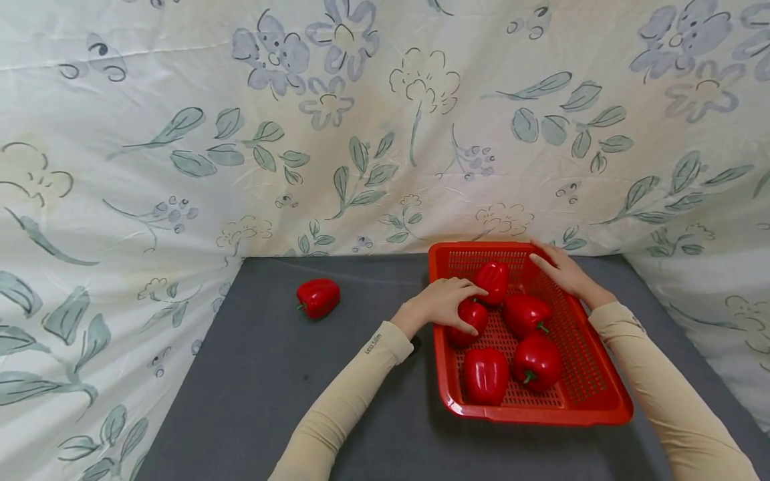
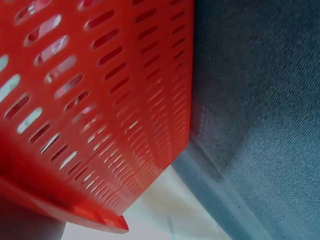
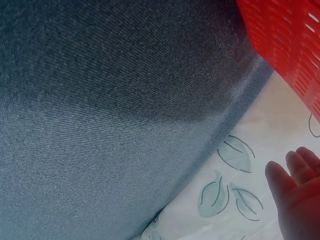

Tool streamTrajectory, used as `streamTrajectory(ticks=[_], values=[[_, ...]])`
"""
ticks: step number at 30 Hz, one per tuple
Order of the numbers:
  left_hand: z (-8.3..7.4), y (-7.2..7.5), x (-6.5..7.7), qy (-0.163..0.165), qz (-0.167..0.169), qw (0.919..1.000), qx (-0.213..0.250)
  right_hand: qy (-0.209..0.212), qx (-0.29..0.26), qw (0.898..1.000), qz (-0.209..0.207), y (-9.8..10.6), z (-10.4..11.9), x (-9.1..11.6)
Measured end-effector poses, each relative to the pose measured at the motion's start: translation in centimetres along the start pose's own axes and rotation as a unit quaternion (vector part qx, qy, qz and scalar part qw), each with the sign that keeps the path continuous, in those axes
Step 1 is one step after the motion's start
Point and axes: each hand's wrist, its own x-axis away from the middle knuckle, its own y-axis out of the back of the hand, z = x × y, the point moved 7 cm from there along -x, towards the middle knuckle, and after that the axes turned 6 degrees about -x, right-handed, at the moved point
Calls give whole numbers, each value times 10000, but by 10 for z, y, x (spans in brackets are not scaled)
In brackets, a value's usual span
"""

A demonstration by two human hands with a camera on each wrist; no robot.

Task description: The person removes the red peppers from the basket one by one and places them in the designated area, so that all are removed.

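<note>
In the head view, a red plastic basket (image 1: 535, 415) with slotted walls holds several glossy red bell peppers. My left hand (image 1: 444, 302) reaches over its left rim, thumb and fingers around a bell pepper (image 1: 475, 321) by that wall. Just beyond the fingertips lies another pepper (image 1: 494, 279). At the far right corner, my right hand (image 1: 562, 270) rests by the rim with its fingers extended. The right wrist view shows straight fingers (image 3: 282, 180) beside the basket wall (image 3: 285, 40). The left wrist view has the basket's slotted side (image 2: 115, 90), with the grip itself out of sight.
One more red bell pepper (image 1: 318, 298) lies on the dark grey table (image 1: 259, 394), left of the basket. A floral cloth (image 1: 361, 167) hangs along the table's back and sides. Other peppers in the basket include one at the front left (image 1: 486, 376).
</note>
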Motion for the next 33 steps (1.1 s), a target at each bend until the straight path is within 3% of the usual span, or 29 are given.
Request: streamTrajectory(ticks=[11,18,33], values=[[-4,-9,-1,264,407,9949,-887,144,-34,9999,-80,1,2,3],[-4,-12,0,434,597,9912,-1101,65,-48,10000,-39,-1,2,3],[0,-12,-4,412,175,9956,-822,-25,-40,10000,52,-1,4,2]])
